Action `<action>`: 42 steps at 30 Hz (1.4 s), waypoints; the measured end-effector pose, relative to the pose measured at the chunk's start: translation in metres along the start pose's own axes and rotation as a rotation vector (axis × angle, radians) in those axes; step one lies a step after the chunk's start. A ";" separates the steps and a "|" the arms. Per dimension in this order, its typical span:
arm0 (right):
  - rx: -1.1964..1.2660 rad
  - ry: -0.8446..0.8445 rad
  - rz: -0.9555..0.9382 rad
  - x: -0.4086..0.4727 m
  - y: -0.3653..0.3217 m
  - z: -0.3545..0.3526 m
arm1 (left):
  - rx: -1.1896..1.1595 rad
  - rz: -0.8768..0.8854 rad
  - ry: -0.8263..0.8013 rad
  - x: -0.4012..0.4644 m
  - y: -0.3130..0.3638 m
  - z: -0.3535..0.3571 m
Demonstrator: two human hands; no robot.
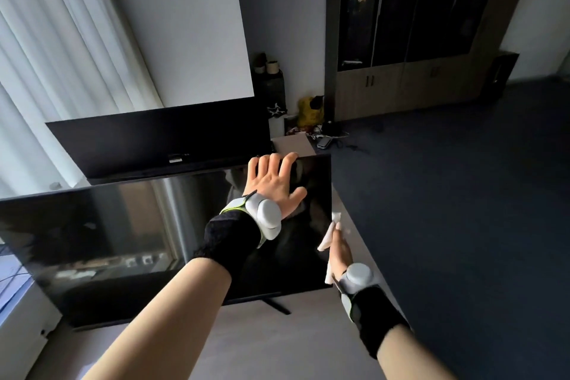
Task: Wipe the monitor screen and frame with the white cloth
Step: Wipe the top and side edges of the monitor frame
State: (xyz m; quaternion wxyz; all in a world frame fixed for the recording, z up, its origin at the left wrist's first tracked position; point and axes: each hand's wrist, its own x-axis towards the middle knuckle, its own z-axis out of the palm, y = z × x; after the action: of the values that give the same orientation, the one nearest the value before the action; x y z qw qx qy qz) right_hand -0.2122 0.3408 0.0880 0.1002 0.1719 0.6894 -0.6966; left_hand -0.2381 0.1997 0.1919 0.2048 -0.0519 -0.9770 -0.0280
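Note:
A large black monitor [129, 234] stands on a grey table, its glossy screen dark and reflecting the room. My left hand [274, 182] lies flat against the upper right part of the screen, with the fingertips hooked over the top edge. My right hand [340, 248] presses the white cloth [327, 237] along the monitor's right edge, about halfway down the frame. The cloth is folded around that edge, and part of it hangs below my palm. Both wrists carry grey trackers on black bands.
The grey table [277, 345] runs under the monitor and its black stand foot [276, 305]. A second black screen [154, 142] stands behind. Clutter and a yellow bag [311, 111] sit at the far end, dark cabinets [410, 34] beyond, carpet to the right, curtains on the left.

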 end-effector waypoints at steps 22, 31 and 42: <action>0.192 0.009 0.251 -0.007 0.007 0.000 | 0.025 0.019 0.052 0.000 -0.002 0.006; 0.345 -0.053 -0.078 -0.002 -0.067 0.022 | 0.006 0.010 0.045 -0.001 -0.001 0.002; 0.338 0.009 0.127 0.002 -0.012 0.016 | 0.004 0.002 0.019 -0.002 -0.002 0.001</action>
State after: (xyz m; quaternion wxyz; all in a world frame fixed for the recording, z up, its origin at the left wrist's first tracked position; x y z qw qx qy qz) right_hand -0.2201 0.3252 0.0986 0.1105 0.2326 0.5507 -0.7940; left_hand -0.2366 0.1974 0.1895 0.2143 -0.0520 -0.9750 -0.0265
